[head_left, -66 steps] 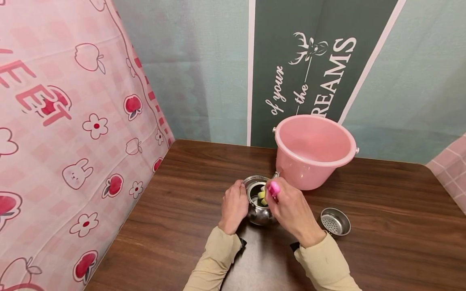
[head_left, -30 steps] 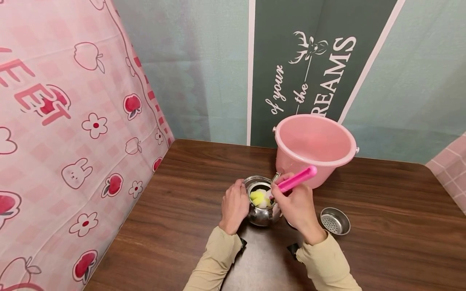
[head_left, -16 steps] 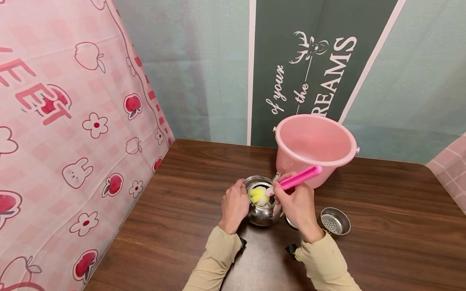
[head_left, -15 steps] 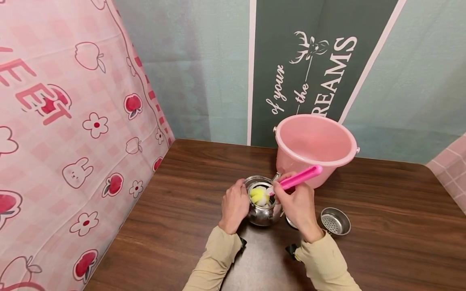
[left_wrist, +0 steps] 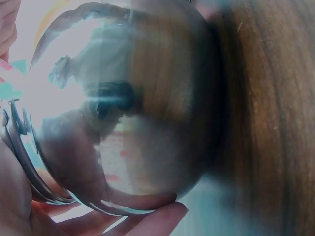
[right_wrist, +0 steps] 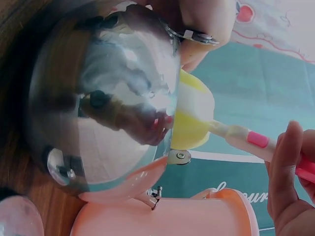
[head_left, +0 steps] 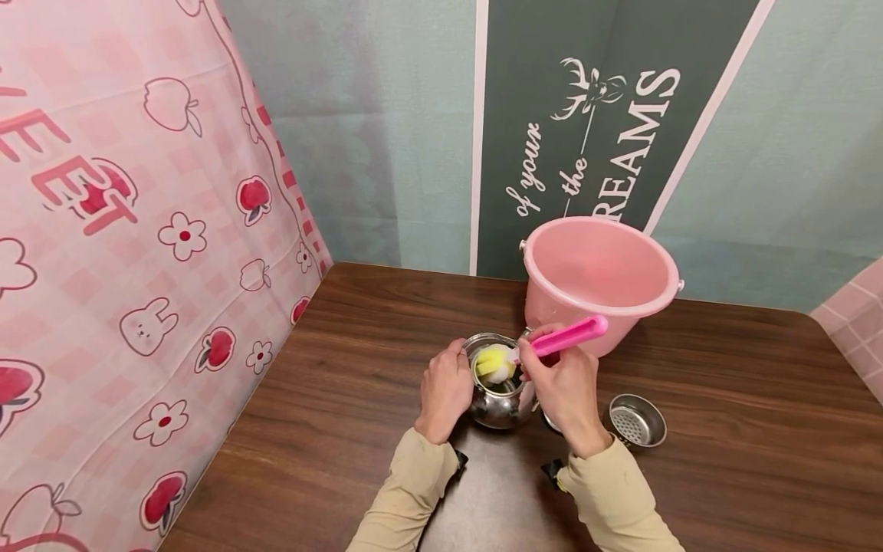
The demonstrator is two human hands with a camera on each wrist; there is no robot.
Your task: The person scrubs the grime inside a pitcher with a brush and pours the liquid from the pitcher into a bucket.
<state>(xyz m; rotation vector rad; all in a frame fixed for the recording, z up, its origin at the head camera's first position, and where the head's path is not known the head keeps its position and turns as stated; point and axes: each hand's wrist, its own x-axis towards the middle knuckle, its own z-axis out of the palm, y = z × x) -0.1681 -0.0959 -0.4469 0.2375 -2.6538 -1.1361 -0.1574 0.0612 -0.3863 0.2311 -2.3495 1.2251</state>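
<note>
A shiny steel teapot stands on the table, its mouth uncovered. My left hand grips it from the left, thumb side up at the rim; in the left wrist view the fingers curve under the round belly. My right hand pinches the pink handle of a sponge brush, which slants up to the right. Its yellow and white sponge head sits in the teapot's mouth. From the right wrist view, part of the sponge shows beyond the rim, the rest hidden inside.
Behind the right hand stands a pink bucket. A perforated steel strainer lies to the right on the brown wooden table. A round shiny piece lies partly hidden under the right hand. Printed cloths hang at the left and back.
The brush handle, earlier pointing up toward the head camera, now leans right, and the sponge head has risen to the teapot's mouth. The left hand keeps its hold.
</note>
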